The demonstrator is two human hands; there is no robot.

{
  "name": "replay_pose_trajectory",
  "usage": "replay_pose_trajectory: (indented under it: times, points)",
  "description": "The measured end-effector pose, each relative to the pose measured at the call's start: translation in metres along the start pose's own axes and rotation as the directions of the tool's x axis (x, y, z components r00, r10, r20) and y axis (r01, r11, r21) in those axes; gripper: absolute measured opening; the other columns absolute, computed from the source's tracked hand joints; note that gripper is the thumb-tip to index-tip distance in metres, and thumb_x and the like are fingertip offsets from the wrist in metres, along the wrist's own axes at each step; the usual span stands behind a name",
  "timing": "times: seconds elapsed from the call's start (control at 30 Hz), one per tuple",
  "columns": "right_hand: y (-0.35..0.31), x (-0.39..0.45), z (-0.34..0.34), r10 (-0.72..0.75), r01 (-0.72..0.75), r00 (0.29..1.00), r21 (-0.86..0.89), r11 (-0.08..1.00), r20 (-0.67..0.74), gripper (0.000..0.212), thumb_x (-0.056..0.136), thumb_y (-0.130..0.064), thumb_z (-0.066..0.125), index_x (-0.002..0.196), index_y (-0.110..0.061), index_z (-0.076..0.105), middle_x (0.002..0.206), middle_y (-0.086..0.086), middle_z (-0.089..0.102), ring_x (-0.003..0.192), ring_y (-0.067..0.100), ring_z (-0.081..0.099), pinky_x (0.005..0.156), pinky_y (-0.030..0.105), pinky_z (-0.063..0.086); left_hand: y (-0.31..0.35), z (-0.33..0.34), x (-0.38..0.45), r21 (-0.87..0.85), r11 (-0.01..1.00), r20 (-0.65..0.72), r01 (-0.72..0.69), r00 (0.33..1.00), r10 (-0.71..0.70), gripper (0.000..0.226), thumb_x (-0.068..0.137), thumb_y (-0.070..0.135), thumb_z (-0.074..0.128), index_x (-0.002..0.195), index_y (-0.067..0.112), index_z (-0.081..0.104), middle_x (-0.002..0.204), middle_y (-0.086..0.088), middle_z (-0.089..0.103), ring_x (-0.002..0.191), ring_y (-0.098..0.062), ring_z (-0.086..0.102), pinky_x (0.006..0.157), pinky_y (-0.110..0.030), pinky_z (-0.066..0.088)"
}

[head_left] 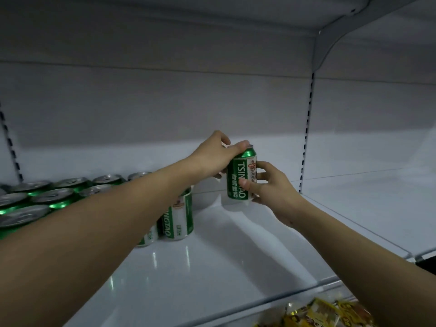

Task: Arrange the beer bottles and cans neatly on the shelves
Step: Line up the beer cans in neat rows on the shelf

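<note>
Both arms reached in over the white shelf [236, 267]. One green can [241, 176] stood upright toward the back of it, well right of the main stock, base at or just above the shelf; contact could not be told.

Left hand [213, 156] came at it from above and left. Thumb [239, 147] curled over the can's top rim, other fingers wrapped behind the upper body, so this hand was clamped on the can.

Right hand [271, 185] gripped the same can lower down from the right. Its thumb [246, 184] pressed across the label front, fingers curled round the far side. Also clamped on the can.

Label was green and white, lettering running down the side, with a red badge near the top.

At left, a block of cans [42, 197] stood packed together in rows, silver tops showing, green shoulders below. The left forearm crossed in front of them and hid the block's right edge. Two more cans [179, 220] stood just under that forearm, nearer the front, labels facing the camera; they were apart from the held can, with bare shelf between.

Slotted uprights [306, 138] ran up the back panel. A bracket [330, 43] carried the shelf overhead. Yellow packets [318, 312] lay on the level below, at bottom right.
</note>
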State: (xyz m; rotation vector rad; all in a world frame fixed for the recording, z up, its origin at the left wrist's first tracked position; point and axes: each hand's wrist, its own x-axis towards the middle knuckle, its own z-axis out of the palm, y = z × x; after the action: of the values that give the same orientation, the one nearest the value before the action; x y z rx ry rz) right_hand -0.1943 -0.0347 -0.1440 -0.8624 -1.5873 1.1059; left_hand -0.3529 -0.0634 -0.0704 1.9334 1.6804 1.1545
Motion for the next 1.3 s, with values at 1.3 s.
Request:
replay_pose_trajectory:
  times: [1.3]
  points:
    - [-0.009, -0.092, 0.22, -0.018, 0.043, 0.938, -0.067, 0.997, 0.347, 0.045, 0.078, -0.01, 0.083, 0.111, -0.022, 0.056, 0.105, 0.002, 0.072, 0.091, 0.013, 0.072, 0.079, 0.035, 0.062, -0.095, -0.182, -0.172, 0.473, 0.881, 0.13, -0.013, 0.99, -0.055, 0.03, 0.082, 0.041, 0.077, 0.107, 0.026, 0.072, 0.093, 0.01, 0.071, 0.085, -0.008, 0.065, 0.079, -0.032, 0.054]
